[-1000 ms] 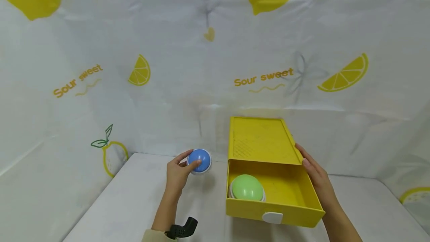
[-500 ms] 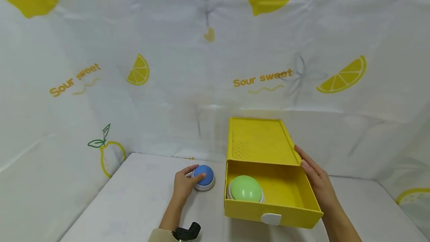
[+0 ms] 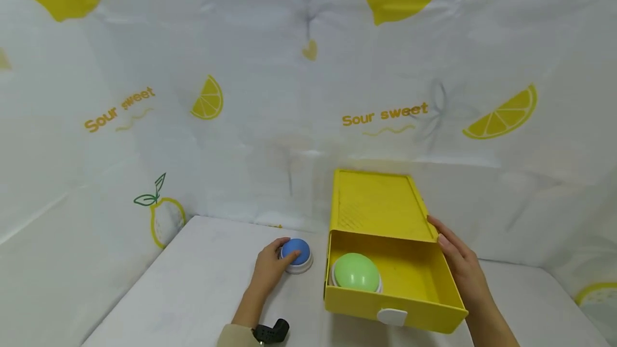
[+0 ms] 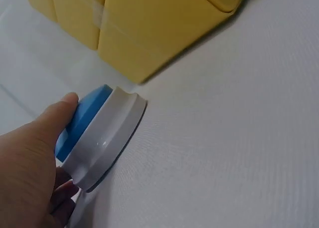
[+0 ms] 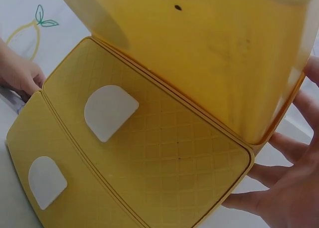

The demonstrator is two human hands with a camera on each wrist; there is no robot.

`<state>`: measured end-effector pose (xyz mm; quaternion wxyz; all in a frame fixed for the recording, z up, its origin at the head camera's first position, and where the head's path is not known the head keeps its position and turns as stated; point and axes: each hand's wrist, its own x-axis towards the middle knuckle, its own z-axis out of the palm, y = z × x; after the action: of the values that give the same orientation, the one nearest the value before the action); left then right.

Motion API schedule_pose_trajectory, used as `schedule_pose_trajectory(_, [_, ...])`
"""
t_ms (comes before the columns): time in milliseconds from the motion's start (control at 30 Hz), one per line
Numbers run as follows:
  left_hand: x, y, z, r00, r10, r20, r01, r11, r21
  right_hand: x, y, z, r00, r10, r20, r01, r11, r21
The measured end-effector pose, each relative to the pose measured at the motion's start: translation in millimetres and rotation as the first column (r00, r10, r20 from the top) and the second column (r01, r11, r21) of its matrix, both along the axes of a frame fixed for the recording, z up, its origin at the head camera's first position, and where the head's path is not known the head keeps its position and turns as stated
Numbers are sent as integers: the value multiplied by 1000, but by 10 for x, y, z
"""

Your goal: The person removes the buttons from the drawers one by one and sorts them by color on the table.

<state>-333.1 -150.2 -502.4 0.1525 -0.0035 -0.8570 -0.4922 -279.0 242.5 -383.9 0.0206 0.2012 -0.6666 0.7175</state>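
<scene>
My left hand [image 3: 270, 269] grips a blue dome push button [image 3: 296, 250] with a white base on the tabletop. In the left wrist view the thumb lies on the blue dome, and the other fingers are partly hidden beside the white base [image 4: 107, 143]. To its right stands a yellow drawer box [image 3: 381, 202] with its top drawer [image 3: 356, 301] pulled out. A larger green dome button [image 3: 356, 272] sits at the drawer's left. My right hand [image 3: 463, 269] rests along the box's right side, its fingers [image 5: 286, 148] extended at the edge in the right wrist view.
Below the pulled-out drawer, the right wrist view shows two drawer fronts with white handles [image 5: 110, 112]. The white table [image 3: 193, 283] ends at a wall covering [image 3: 265, 175] printed with lemons. A black strap [image 3: 272, 332] is on the left wrist.
My left hand has lowered the blue button from the air to the tabletop, slightly right of where it was, close beside the box. The right hand has stayed at the box's side.
</scene>
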Motion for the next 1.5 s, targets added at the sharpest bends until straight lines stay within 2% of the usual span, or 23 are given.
schedule_pose_trajectory(200, [-35,-54,-36,1000,8,-14,-8,1000,-25,-34,-42,-1,998,-64,-6,65,997,41])
schedule_pose_trajectory(500, [-37,-35,-67,998,-25,-55,22,998,-64,-45,-37,-37,997,-68,36,67,997,31])
schedule_pose_trajectory(767, [-185,0,-17,993,-104,-57,102,994,-30,-10,35,-72,1000,-14,23,15,999,-50])
schedule_pose_trajectory(1033, [-411,-38,43,983,-168,-77,156,979,-134,-25,1,-77,998,53,-20,-55,992,-114])
schedule_pose_trajectory(1267, [-530,-50,61,980,-187,-64,176,974,-146,-20,-28,-70,1000,19,-16,-20,995,-94])
schedule_pose_trajectory(1500, [-575,-8,131,988,-149,-34,140,974,-176,4,-36,-24,998,-65,-20,65,998,-1])
